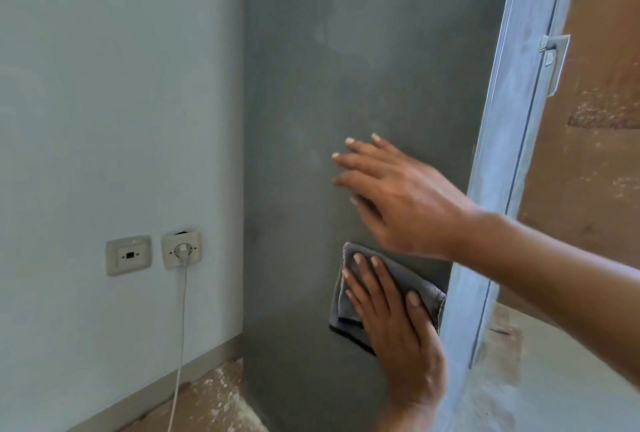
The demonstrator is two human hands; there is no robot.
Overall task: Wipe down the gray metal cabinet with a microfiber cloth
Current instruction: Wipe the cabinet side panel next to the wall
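Note:
The gray metal cabinet (329, 85) stands in a corner, its dusty, smeared side panel facing me. A folded gray microfiber cloth (398, 272) lies flat against the lower part of that panel. My left hand (391, 327) comes up from below and presses the cloth to the metal with straight fingers and the thumb laid on its right part. My right hand (398, 196) reaches in from the right just above the cloth. Its fingers are spread and straight at the panel and it holds nothing. I cannot tell whether it touches the metal.
A pale wall (121, 102) meets the cabinet on the left. It carries a data socket (129, 255) and a power socket (181, 250) with a white cable (180, 345) hanging to the speckled brown floor (211, 400). The cabinet's lighter front edge (512, 120) has a metal handle (554, 61).

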